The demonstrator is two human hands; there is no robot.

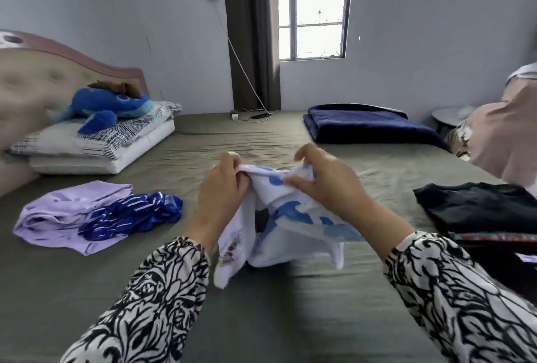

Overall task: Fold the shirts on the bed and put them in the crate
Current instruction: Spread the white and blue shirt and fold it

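Note:
A white shirt with blue patches (293, 232) hangs bunched above the bed (261, 304), held up by both hands. My left hand (222, 185) grips its upper edge on the left. My right hand (322, 179) pinches the same edge on the right between thumb and fingers. To the left on the sheet lie a crumpled lilac shirt (58, 214) and a blue striped shirt (133, 214) partly on top of it. A dark folded garment (476, 206) lies at the right edge, over a dark container that I cannot make out clearly.
Pillows (96, 145) with a blue plush toy (113, 104) sit at the headboard on the left. A folded navy blanket (366, 124) lies at the far right of the bed. A charger and cable (247, 116) rest by the curtain. Pink cloth (505, 136) hangs at the right.

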